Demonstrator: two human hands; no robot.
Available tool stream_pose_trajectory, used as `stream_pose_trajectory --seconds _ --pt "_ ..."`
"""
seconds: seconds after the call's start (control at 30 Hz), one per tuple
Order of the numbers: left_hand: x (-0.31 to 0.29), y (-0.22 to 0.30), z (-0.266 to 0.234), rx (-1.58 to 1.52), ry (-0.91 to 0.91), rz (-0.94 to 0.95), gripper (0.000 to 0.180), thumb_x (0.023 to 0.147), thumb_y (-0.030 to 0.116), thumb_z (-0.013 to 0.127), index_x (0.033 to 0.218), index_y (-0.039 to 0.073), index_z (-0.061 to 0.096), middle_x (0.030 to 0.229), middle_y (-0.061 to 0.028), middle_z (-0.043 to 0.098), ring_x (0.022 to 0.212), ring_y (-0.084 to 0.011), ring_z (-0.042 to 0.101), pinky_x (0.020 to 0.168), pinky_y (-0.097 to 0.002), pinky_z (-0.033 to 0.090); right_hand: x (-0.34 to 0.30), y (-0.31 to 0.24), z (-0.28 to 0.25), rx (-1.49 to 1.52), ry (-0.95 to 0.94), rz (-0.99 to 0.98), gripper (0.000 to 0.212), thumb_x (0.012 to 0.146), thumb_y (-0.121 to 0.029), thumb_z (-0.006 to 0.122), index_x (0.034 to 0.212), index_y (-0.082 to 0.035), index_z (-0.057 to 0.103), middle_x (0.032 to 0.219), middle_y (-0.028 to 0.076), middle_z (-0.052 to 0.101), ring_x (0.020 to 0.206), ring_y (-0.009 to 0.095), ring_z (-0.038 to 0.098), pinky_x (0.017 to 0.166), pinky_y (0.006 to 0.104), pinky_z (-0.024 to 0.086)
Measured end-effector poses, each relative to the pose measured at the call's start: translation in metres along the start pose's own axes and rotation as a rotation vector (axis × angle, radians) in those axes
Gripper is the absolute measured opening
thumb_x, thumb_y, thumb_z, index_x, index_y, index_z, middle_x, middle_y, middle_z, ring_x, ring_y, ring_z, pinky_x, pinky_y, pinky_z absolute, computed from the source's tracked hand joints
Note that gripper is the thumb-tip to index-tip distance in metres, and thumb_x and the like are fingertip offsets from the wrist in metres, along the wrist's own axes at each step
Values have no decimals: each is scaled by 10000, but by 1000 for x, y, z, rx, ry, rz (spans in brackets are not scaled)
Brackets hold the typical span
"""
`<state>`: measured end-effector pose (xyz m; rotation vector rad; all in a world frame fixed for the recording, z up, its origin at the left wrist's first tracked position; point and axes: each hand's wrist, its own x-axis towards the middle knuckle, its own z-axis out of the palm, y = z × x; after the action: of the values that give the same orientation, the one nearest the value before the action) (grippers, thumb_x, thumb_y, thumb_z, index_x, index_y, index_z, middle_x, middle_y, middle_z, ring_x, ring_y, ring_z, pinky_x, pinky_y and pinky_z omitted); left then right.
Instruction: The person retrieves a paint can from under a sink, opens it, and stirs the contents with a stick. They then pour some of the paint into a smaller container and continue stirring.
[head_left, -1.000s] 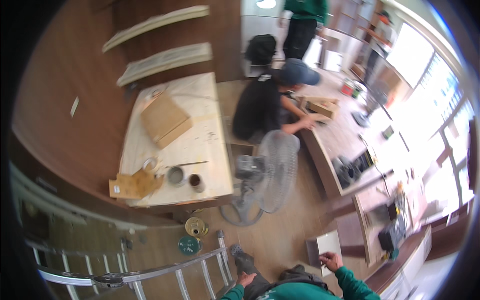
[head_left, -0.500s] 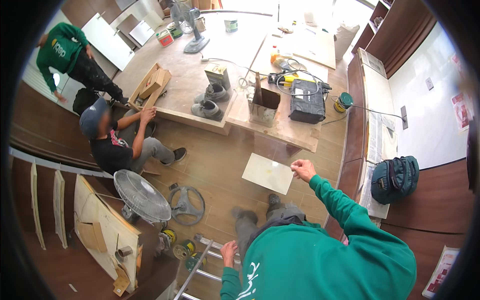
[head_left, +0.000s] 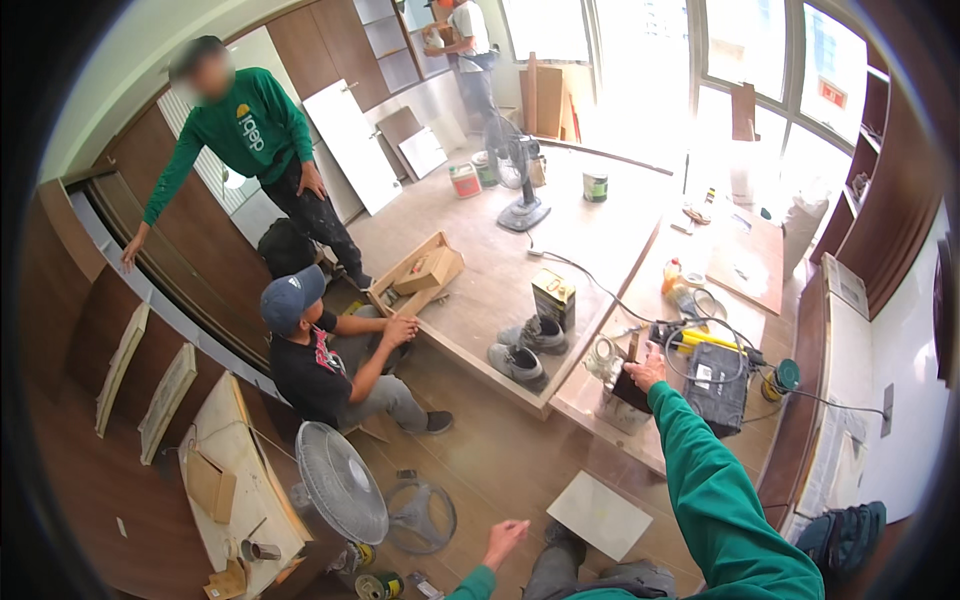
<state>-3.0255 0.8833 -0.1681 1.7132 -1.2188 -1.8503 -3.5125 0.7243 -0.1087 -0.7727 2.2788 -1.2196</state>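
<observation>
My right arm stretches forward to an open square metal tin (head_left: 620, 412) on the near edge of a low wooden platform. My right hand (head_left: 648, 370) is at the tin's mouth, its fingers bent; what they close on is hidden. A brown strip (head_left: 633, 348) sticks up from the tin beside them. Low in front of me, my left hand (head_left: 506, 542) hovers over the floor with fingers extended and nothing in it. A pale rectangular panel (head_left: 600, 515) lies on the floor by my feet, to the right of that hand.
A black toolbox (head_left: 716, 385) with a cable across it stands right of the tin; grey shoes (head_left: 518, 360) sit to the left. Nearby are a wire-caged fan (head_left: 342, 482) and its round base (head_left: 421, 517). One person sits by a wooden box (head_left: 425, 272); two others stand farther back.
My right hand has moved forward from above the pale panel to the tin. My left hand has lifted away from near the ladder. The view has tilted up toward the room.
</observation>
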Motion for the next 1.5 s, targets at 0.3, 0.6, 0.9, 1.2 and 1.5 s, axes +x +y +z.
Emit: stream_pose_trajectory --seconds 0.3,0.6,0.9,1.2,1.5 --pt "169 200 163 132 124 412 909 773 535 841 1350 -106 553 1332 -262 625 1262 -327 599 1049 -389 484 27 22 6 30 -115 -117 433 742 -286 816 1046 -26 651 981 211 732 909 364 714 824 473 543" --pt "194 263 250 -36 76 337 542 861 444 794 1107 -38 759 963 -100 771 941 -124 675 881 -297 526 28 46 -53 -174 -356 -413 204 733 -191 762 829 -22 703 851 215 671 800 374 691 772 461 542" --pt "114 250 315 -125 125 646 337 933 274 722 1182 46 734 1034 -105 775 950 -127 679 869 -340 536 -1 43 -89 92 -516 -665 200 718 -92 761 889 -21 685 851 180 694 812 354 702 764 440 548" --pt "100 233 349 -27 243 547 401 902 349 742 1055 -21 739 938 -251 737 880 -266 735 782 -415 538 8 86 -121 -83 -670 -854 132 729 -68 698 846 -37 647 765 177 648 735 402 654 702 475 530" --pt "101 244 332 -2 323 452 460 892 429 757 962 -26 740 734 -209 697 690 -191 652 677 -418 512 10 89 -112 -28 -659 -809 189 701 -95 697 877 -34 662 793 168 641 752 399 652 720 458 538"
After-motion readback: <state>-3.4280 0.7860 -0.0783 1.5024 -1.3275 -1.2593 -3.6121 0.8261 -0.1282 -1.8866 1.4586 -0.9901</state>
